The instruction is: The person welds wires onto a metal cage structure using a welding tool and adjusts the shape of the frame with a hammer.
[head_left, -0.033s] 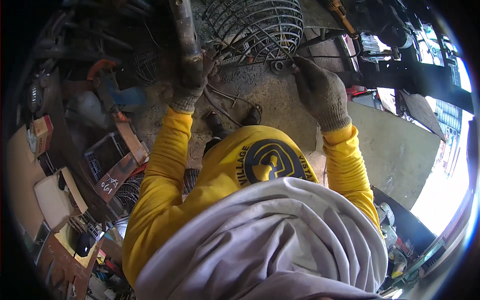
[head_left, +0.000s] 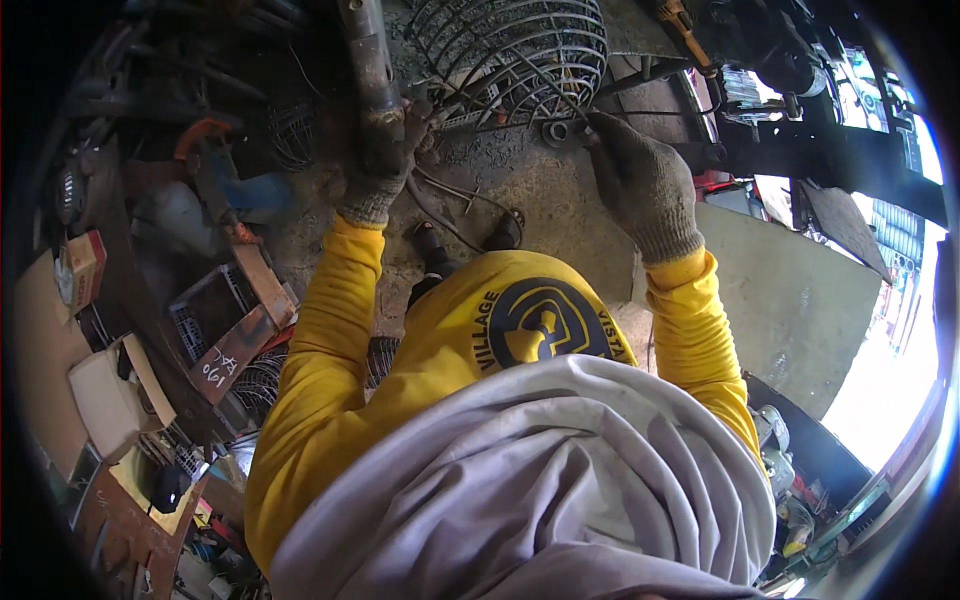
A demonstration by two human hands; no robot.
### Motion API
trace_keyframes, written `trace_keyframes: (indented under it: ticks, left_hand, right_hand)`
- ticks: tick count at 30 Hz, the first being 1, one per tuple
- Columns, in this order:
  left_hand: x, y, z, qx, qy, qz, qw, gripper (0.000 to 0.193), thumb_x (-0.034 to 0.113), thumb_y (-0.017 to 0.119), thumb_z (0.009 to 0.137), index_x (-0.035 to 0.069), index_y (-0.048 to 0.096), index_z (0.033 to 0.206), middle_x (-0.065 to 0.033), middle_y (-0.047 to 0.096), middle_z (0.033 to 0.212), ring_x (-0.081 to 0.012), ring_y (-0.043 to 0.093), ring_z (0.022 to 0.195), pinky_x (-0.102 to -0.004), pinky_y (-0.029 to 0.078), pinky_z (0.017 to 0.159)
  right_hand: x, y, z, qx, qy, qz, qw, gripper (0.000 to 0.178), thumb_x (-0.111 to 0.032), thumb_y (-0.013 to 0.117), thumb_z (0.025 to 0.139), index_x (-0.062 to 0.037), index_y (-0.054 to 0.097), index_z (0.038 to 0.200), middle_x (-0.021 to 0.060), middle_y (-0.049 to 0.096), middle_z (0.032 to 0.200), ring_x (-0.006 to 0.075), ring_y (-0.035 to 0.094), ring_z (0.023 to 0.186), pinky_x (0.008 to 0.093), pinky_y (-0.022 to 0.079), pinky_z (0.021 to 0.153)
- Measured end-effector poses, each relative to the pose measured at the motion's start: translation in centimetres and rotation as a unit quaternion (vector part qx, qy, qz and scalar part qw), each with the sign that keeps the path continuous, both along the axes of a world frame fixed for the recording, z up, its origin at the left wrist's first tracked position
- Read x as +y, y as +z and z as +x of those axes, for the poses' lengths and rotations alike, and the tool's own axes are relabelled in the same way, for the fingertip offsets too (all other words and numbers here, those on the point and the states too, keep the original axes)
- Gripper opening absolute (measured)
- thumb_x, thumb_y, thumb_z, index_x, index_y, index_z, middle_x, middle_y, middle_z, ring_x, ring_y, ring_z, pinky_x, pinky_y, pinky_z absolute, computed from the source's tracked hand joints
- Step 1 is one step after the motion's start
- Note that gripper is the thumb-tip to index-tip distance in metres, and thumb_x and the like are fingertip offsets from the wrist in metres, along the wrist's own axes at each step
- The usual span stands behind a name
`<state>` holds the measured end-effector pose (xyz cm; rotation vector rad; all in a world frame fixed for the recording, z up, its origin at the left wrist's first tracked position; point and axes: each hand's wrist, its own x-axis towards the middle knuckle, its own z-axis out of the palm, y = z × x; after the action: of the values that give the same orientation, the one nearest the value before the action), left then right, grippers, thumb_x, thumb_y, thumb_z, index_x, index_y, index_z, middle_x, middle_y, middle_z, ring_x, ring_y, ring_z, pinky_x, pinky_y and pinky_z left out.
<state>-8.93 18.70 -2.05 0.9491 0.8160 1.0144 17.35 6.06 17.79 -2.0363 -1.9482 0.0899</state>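
My left hand (head_left: 378, 188), in a grey knit glove, is closed around the lower end of a worn metal pipe (head_left: 374, 75). Its fingertips show on the pipe's right side; the dark shadow there hides part of the grip. On the right, my gloved right hand (head_left: 645, 190) is closed, its fingers pinching the end of a thin metal rod (head_left: 550, 83). That rod slants up and left across a round cage of bent metal bars (head_left: 540, 50). Below the cage, a small metal ring (head_left: 554, 133) lies close to my right fingertips.
Dark cable (head_left: 440, 215) runs along the floor by my feet. An orange-and-blue clamp-like tool (head_left: 215, 165), a cardboard box (head_left: 110, 400) and metal scrap crowd the left. A dark beam (head_left: 800, 155) and a grey-green sheet (head_left: 780, 300) stand at the right.
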Motion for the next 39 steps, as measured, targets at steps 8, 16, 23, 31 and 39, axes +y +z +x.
trace_keyframes:
  ticks: [8, 16, 23, 31, 39]
  left_hand:
    - [-5.7, 1.7, -0.4, 0.114, -0.008, 0.118, 0.986, 0.042, 0.007, 0.07, 0.092, 0.007, 0.052, 0.13, -0.0089, 0.062, 0.11, -0.0198, 0.065, 0.091, -0.0374, 0.057, 0.072]
    - [-5.8, -0.6, -1.0, -0.57, -0.189, -0.327, 0.73, 0.033, 0.028, 0.045, 0.107, 0.005, 0.053, 0.128, -0.0121, 0.061, 0.108, -0.0252, 0.063, 0.091, -0.0481, 0.051, 0.086]
    - [-6.4, -0.5, -0.7, -0.472, -0.078, -0.306, 0.823, 0.035, 0.031, 0.041, 0.108, 0.005, 0.055, 0.125, -0.0129, 0.064, 0.101, -0.0264, 0.065, 0.089, -0.0474, 0.053, 0.083]
    - [-6.6, -1.9, -0.7, -0.453, -0.155, -0.27, 0.835, 0.032, 0.03, 0.041, 0.108, 0.005, 0.059, 0.117, -0.0096, 0.065, 0.1, -0.0236, 0.067, 0.089, -0.0416, 0.059, 0.081]
    - [-6.5, 1.7, 0.5, -0.389, -0.121, -0.345, 0.845, 0.025, 0.028, 0.044, 0.106, 0.008, 0.059, 0.107, -0.004, 0.06, 0.079, -0.0131, 0.055, 0.056, -0.0271, 0.045, 0.047]
  right_hand:
    - [-0.2, 0.3, 0.1, -0.02, 0.012, 0.02, 1.0, 0.031, -0.025, 0.062, 0.093, -0.0161, 0.068, 0.121, 0.0136, 0.071, 0.08, 0.0338, 0.071, 0.072, 0.0443, 0.055, 0.063]
    - [0.2, 0.3, -0.1, -0.013, 0.008, -0.012, 1.0, 0.03, -0.023, 0.062, 0.092, -0.0163, 0.068, 0.121, 0.0134, 0.072, 0.081, 0.0343, 0.071, 0.073, 0.0446, 0.055, 0.063]
    - [0.0, -2.1, 0.8, 0.028, 0.016, 0.055, 0.998, 0.027, -0.023, 0.061, 0.095, -0.012, 0.068, 0.118, 0.0147, 0.072, 0.085, 0.0345, 0.071, 0.077, 0.043, 0.055, 0.067]
    - [0.0, -2.3, 0.6, 0.048, -0.013, 0.046, 0.998, 0.026, -0.024, 0.06, 0.097, -0.0113, 0.069, 0.117, 0.0156, 0.072, 0.088, 0.0354, 0.071, 0.081, 0.0435, 0.055, 0.07]
    - [-0.1, -2.1, 0.6, 0.037, -0.03, 0.029, 0.998, 0.027, -0.025, 0.059, 0.097, -0.0106, 0.069, 0.117, 0.0169, 0.072, 0.092, 0.0361, 0.07, 0.084, 0.044, 0.055, 0.071]
